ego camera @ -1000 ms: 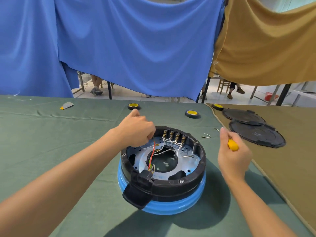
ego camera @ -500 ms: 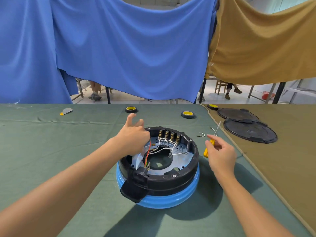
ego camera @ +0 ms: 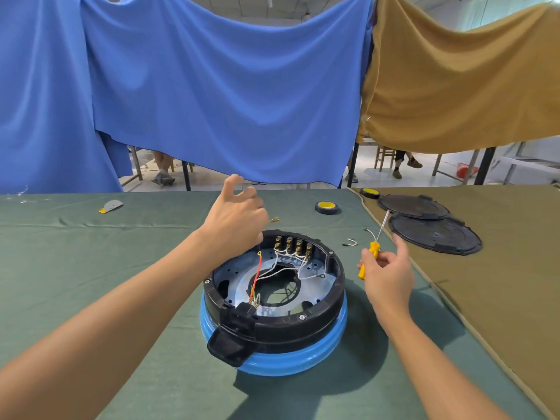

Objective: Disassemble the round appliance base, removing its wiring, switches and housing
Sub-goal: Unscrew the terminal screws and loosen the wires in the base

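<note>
A blue curtain (ego camera: 212,95) and a tan curtain (ego camera: 460,86) hang across the back, above a green-covered table (ego camera: 91,268) and an olive-covered table (ego camera: 515,298) that adjoins it on the right. The round appliance base (ego camera: 274,301) sits on the green cloth between the two forearms, with a black housing ring on a blue rim and its open side up. Two black round covers (ego camera: 433,231) lie overlapping on the olive cloth. The left hand (ego camera: 235,219) hovers over the far-left edge of the base, thumb and forefinger lifted and spread, the other fingers curled round a thin wire (ego camera: 274,220) whose brass tip pokes out beside them. The right hand (ego camera: 388,274), just right of the base, grips a yellow-handled screwdriver (ego camera: 371,259) loosely, forefinger raised, shaft pointing up and away. A tape roll (ego camera: 325,207) lies behind the base. A row of brass switches (ego camera: 292,245) lines the far inner wall, trailing white wires (ego camera: 291,268); a red wire (ego camera: 257,274) stands up from the near side
</note>
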`<state>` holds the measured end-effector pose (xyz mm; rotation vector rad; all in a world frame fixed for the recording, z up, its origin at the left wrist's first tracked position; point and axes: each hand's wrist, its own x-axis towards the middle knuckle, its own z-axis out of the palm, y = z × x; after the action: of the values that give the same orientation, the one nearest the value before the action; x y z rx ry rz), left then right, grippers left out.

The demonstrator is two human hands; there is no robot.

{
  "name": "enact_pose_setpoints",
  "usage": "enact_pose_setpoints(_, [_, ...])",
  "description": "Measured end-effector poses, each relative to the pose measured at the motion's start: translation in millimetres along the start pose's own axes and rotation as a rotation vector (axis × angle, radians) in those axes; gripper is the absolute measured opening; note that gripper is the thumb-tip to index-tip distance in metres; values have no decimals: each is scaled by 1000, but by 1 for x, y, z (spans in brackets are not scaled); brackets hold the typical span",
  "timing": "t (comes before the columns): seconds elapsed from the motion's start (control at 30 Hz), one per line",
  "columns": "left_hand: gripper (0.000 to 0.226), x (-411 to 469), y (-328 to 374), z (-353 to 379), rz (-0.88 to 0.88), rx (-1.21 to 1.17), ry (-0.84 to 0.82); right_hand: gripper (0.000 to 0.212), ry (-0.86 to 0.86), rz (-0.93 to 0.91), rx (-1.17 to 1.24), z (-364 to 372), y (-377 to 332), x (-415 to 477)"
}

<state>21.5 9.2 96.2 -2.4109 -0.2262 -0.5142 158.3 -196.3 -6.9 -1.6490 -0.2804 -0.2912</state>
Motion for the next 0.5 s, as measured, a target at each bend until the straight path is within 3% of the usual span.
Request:
enact_pose_setpoints(0.2, [14,16,31,-17,-45,-168,8,26,-24,83,182,-1,-2,9])
enact_pose_setpoints(0.33, [15,30,64,-26,-18,-289,7,8,-210,194,481,-9,-8,10])
enact_pose_setpoints(0.5, [25,48,100,-36,61,-314,12,44,-400,303,565,-8,-14,6])
